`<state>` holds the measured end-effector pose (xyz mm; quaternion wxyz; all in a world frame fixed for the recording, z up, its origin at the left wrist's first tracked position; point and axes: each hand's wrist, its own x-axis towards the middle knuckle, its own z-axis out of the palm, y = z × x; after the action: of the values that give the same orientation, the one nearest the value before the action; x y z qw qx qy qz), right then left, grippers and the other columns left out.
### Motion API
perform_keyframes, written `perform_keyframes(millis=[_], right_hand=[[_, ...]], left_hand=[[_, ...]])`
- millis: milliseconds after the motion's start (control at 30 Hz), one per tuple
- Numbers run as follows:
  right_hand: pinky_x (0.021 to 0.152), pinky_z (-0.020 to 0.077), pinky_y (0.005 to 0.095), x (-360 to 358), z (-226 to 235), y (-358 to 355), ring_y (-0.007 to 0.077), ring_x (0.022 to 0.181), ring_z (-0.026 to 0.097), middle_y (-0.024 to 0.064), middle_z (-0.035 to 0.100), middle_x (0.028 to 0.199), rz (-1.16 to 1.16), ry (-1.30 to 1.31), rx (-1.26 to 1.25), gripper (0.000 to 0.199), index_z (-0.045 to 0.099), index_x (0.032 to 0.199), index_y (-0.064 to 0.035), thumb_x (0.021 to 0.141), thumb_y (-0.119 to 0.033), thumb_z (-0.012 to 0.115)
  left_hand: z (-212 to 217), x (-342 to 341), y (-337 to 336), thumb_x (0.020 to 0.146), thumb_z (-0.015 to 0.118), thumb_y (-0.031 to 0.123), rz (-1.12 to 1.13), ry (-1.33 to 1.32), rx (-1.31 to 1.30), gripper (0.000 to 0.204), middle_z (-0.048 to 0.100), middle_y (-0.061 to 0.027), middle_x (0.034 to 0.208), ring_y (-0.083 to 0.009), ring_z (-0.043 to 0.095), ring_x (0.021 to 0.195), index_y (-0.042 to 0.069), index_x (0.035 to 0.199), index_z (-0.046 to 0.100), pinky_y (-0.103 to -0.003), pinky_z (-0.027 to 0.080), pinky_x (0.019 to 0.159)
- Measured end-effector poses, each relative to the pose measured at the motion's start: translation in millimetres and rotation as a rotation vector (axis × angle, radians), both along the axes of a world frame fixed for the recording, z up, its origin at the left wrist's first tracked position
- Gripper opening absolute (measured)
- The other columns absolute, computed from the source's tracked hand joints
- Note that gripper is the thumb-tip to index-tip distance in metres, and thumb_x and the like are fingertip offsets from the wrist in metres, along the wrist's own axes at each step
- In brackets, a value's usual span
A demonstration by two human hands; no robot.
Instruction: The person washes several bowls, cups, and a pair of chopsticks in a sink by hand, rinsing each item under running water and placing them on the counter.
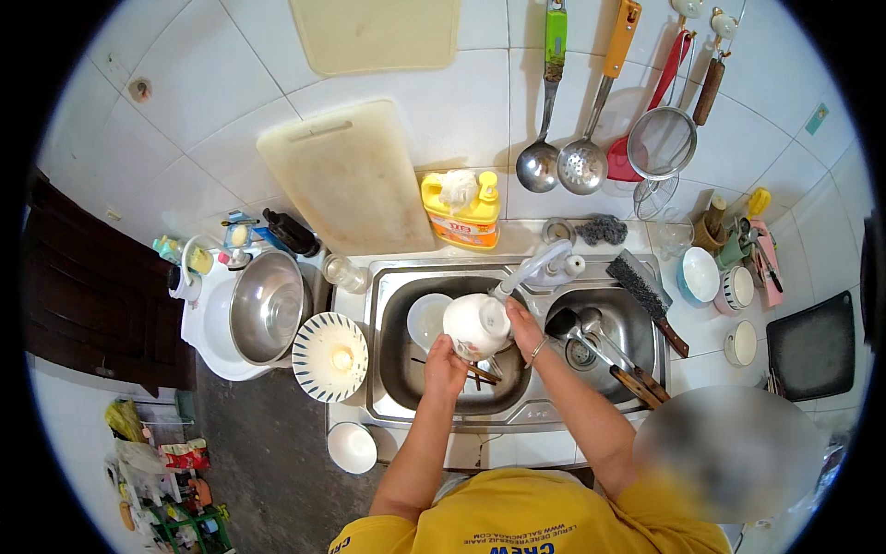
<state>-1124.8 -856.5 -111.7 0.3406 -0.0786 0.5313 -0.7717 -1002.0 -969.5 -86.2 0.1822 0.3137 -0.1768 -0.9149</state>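
Observation:
Between both hands I hold a white bowl [464, 321] with a floral pattern, its foot ring turned up toward me. It is over the left basin of the steel sink [392, 365], right by the faucet [538, 265]. My left hand [447, 367] grips the near left side of the bowl. On the right side, my right hand [522, 331] is closed on the bowl, a bracelet at its wrist. In the basin below lie a pale bowl [423, 320] and several chopsticks [484, 375], partly hidden by the held bowl and my hands.
The right basin holds long-handled utensils [616, 355]. A cleaver [646, 300] lies across its right edge. Left of the sink stand a striped bowl [314, 369], a white bowl [352, 447] and a steel basin [265, 309]. Behind are a yellow detergent jug [461, 222] and hanging ladles [538, 166].

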Motion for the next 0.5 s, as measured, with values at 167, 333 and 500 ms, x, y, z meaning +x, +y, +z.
perform_keyframes(millis=[167, 333, 500], right_hand=[[0.095, 0.0343, 0.0365, 22, 62, -19, 0.0305, 0.111, 0.044, 0.0147, 0.047, 0.121, 0.262, 1.408, 0.605, 0.034, 0.056, 0.112, -0.0153, 0.078, -0.015, 0.056], [0.087, 0.0414, 0.0311, -18, 55, -9, 0.0193, 0.100, 0.053, 0.0049, 0.053, 0.115, 0.310, 0.284, 0.513, 0.036, 0.049, 0.119, -0.0104, 0.087, -0.026, 0.051], [0.091, 0.0396, 0.0361, -7, 27, 29, 0.0162, 0.107, 0.049, 0.0019, 0.052, 0.117, 0.064, -0.577, -0.127, 0.046, 0.044, 0.124, -0.0106, 0.086, -0.035, 0.052]], left_hand=[[-8, -4, -5, 0.089, 0.047, 0.013, -0.294, -0.134, -0.566, 0.022, 0.058, -0.0057, 0.092, -0.0123, 0.055, 0.080, -0.001, 0.105, 0.052, -0.025, 0.044, 0.074], [1, -1, -1, 0.090, 0.045, 0.014, -0.158, -0.079, -0.313, 0.025, 0.058, -0.0084, 0.100, -0.0175, 0.056, 0.090, -0.001, 0.108, 0.051, -0.031, 0.044, 0.081], [-9, -12, -3, 0.091, 0.039, 0.019, -0.058, 0.162, 0.117, 0.032, 0.054, -0.0122, 0.112, -0.0243, 0.052, 0.106, -0.001, 0.115, 0.047, -0.039, 0.040, 0.092]])
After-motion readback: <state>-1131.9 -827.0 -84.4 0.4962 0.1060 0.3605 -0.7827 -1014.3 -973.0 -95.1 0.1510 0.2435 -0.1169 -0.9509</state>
